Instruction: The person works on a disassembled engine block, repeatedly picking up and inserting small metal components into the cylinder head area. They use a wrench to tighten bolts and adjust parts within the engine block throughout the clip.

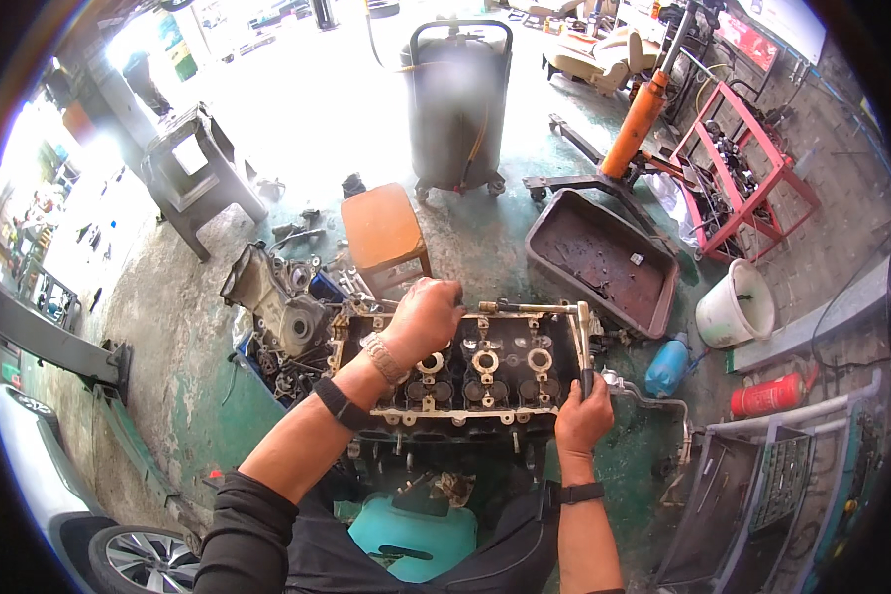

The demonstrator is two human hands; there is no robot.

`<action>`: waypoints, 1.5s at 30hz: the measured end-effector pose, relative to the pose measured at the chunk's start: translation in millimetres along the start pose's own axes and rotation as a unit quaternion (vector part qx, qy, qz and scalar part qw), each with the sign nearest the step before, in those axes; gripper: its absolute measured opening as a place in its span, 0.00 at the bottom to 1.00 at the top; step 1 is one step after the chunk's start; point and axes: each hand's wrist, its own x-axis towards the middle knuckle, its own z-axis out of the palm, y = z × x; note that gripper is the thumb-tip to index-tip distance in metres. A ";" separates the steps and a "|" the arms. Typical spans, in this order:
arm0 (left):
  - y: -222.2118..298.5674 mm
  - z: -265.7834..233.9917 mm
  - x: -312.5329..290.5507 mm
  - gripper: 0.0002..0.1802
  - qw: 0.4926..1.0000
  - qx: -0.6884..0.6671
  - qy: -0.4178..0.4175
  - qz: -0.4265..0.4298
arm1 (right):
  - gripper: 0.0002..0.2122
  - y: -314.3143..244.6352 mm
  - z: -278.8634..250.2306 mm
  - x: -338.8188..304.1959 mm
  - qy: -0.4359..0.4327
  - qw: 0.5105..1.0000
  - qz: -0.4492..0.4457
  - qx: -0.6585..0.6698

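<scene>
An engine cylinder head (510,346) lies in front of me, its valve-train side up, with a row of round openings and bores along it. My right hand (584,416), at the near right corner, is closed round the handle of a ratchet wrench (583,342). From the ratchet's head an extension bar with a socket (530,308) runs level to the left along the far edge. Over the left part of the cylinder head is my left hand (426,319), fingers curled closed near that far edge; what they hold, if anything, is hidden.
Left of the cylinder head are piled engine parts (292,317). Beyond it stand an orange-topped stool (381,228) and a dark drain tray (604,262). A blue bottle (667,366), a white bucket (735,307) and a red extinguisher (767,395) are at right. A turquoise seat (416,535) is below me.
</scene>
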 end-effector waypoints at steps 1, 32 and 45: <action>1.9 0.3 -0.6 0.09 1.000 0.001 -0.007 -0.004 | 0.14 0.5 0.3 -0.1 0.000 1.000 0.000 0.003; -22.2 -3.6 -5.0 0.10 0.994 -0.053 0.050 -0.078 | 0.14 -1.6 -0.2 -0.1 0.006 1.000 -0.002 0.013; 5.3 11.1 27.9 0.05 0.982 0.166 -0.060 0.060 | 0.14 -1.1 0.8 0.7 -0.003 1.000 0.009 0.008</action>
